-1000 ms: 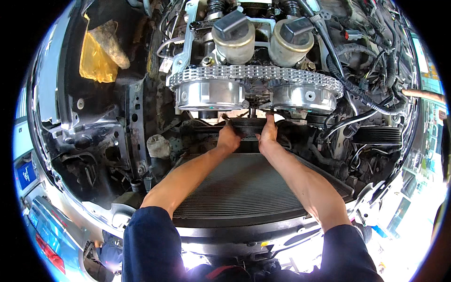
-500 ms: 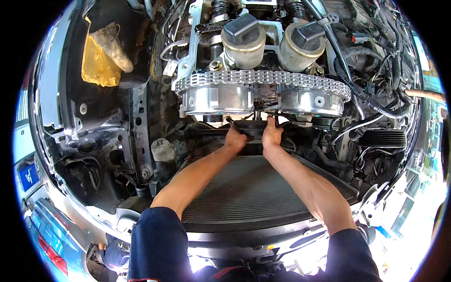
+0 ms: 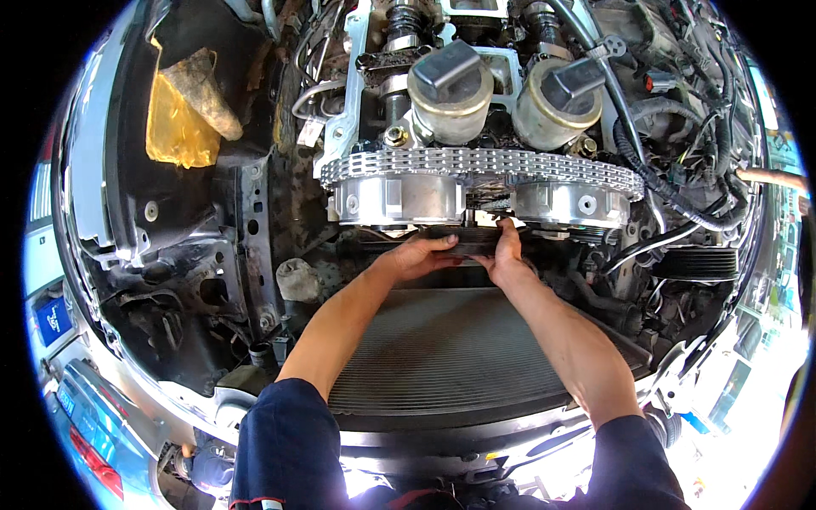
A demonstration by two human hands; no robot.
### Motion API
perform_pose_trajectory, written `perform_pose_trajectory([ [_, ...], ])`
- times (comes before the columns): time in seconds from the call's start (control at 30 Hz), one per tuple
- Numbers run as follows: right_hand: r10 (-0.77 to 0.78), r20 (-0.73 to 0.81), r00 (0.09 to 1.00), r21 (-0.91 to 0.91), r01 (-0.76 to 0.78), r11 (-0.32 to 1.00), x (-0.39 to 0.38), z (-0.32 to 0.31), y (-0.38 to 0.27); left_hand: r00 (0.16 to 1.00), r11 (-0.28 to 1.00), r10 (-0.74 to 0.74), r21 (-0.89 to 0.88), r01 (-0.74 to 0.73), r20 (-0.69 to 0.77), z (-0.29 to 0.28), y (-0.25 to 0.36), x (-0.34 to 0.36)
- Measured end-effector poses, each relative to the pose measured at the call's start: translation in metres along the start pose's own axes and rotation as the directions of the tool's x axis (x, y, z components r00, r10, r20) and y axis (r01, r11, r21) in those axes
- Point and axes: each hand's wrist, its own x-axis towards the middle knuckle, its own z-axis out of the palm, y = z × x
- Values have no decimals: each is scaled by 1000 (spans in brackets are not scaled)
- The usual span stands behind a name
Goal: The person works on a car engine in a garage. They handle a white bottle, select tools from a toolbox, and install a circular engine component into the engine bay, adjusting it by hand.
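Note:
Both my hands reach into the gap between the engine front and the radiator (image 3: 442, 348). Between them is a dark, round-edged pulley (image 3: 473, 241), largely hidden in shadow and by my fingers. My left hand (image 3: 420, 257) closes on its left side, thumb on top and fingers beneath. My right hand (image 3: 507, 253) grips its right side, thumb upward, fingertips reaching underneath toward the left hand. Just above the hands are two silver camshaft sprockets, a left one (image 3: 408, 199) and a right one (image 3: 568, 202), with a timing chain (image 3: 484, 161) running over them.
Two metal cylinders with black tops, one left (image 3: 450, 102) and one right (image 3: 557, 106), stand behind the chain. Wiring harnesses (image 3: 680, 204) and a ribbed black belt (image 3: 697, 263) lie at right. A dirty glove (image 3: 201, 89) rests on yellow material (image 3: 178, 132) at left.
My left hand has turned and slid right, its thumb now over the pulley and its fingers below. The right hand's fingers have come underneath. The view has shifted slightly.

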Motion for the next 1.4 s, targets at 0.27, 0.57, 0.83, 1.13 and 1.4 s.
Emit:
perform_pose_trajectory([
  [0.27, -37, 5, 999, -156, 37, 987, -1, 2, -5, 992, 997, 74, 6, -74, -104, 4, -8, 4],
  [0.57, -30, 7, 1000, -172, 31, 985, -9, 13, -13, 996, 1000, 20, -5, -20, -90, 3, -4, 3],
  [0.83, -90, -78, 993, -224, 71, 972, -14, 13, -10, 997, 999, 21, 32, -19, -73, 7, 4, 1],
  [1.13, 120, 144, 982, -59, -112, 992, -7, 16, -36, 829, 929, 196, 369, 14, -524, 70, 13, 8],
  [1.4, 60, 251, 966, -100, -35, 994, -1, -9, -34, 777, 749, 364, 658, 83, -513, 46, 0, 23],
])
